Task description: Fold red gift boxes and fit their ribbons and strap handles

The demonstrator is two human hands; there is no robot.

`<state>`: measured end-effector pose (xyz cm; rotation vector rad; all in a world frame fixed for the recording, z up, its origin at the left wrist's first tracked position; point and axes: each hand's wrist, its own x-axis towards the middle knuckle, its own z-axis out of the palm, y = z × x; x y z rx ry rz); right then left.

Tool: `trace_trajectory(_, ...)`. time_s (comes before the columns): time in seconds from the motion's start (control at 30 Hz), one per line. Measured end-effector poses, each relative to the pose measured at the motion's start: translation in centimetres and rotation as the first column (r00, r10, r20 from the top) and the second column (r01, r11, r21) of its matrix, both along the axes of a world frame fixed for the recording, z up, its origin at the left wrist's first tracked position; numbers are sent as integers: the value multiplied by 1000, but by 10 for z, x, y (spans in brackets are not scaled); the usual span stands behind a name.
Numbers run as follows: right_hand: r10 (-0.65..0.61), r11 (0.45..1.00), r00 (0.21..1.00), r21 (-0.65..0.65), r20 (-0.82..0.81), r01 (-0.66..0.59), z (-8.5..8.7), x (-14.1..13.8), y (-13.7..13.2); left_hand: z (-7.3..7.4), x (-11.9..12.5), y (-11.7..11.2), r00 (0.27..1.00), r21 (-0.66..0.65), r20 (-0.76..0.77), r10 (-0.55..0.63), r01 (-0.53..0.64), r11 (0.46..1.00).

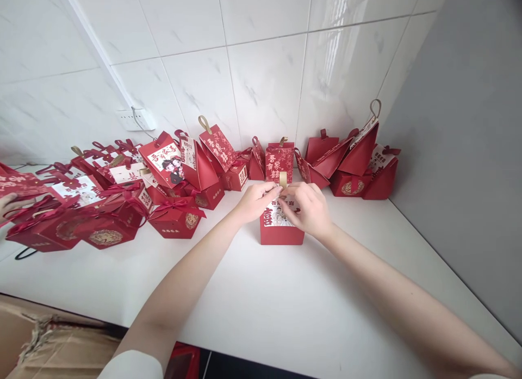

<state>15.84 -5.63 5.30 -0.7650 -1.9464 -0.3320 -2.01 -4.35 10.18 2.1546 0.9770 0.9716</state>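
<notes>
A small red gift box (281, 232) with a white printed panel and a tan loop handle (283, 179) stands upright on the white table (253, 297) in front of me. My left hand (258, 200) pinches the box's top edge from the left, fingers closed. My right hand (309, 207) grips the top from the right, fingers curled over the panel. The two hands nearly touch at the handle.
Several red gift boxes lie piled at the left (106, 199), and more stand along the tiled wall at the back (279, 160) and right (359, 167). A wall socket (136, 119) sits at the left. Another person's fingers (8, 204) show at the left edge. Cardboard (49, 341) lies below the table edge.
</notes>
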Motion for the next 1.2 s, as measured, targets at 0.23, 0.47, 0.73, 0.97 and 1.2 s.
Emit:
trace_trajectory(0.23,47,998,972,-38,-231,-57,-21,-3,5,-9,4,-3,996,-18,86,0,2,1000)
trace_trajectory(0.47,-36,861,846,-446,-532,-244,-42,-11,5,-12,0,0,994,71,18,104,-105,992)
trace_trajectory(0.73,-43,800,815,-509,-578,-318,-38,-12,5,-6,-8,0,999,22,-47,4,-3,1000)
trace_trajectory(0.97,90,921,843,-277,-531,-273,-14,-6,3,3,-6,-5,998,55,-10,-68,68,996)
trace_trajectory(1.2,137,924,921,-288,-363,-251,6,4,3,5,-4,-4,995,176,-65,74,-61,983)
